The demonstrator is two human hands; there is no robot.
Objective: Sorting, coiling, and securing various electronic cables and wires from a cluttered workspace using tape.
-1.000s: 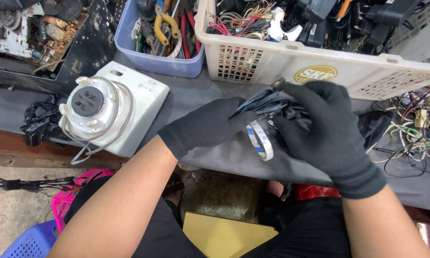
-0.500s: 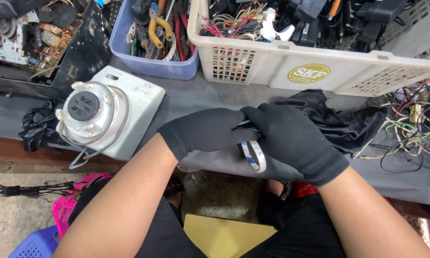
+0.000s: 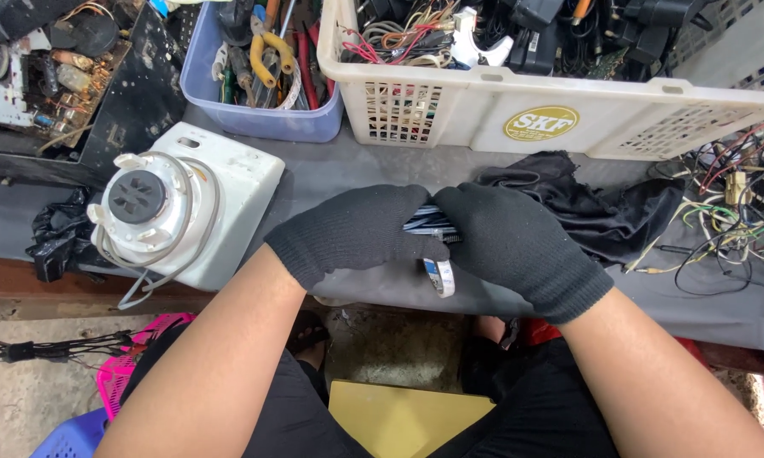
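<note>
My left hand and right hand close together on a dark folded part with a silvery-blue strap loop. White camera lies left; black cloth right.

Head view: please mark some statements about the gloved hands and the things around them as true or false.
1. Both hands wear black gloves. True: left hand, right hand.
2. The hands hold a small part with a white band between them. True.
3. The white camera lies to the right of the hands. False: it lies to their left.
4. The black cloth lies on the grey table beside the right hand. True.
5. The white basket is empty. False: it holds cables and parts.
</note>
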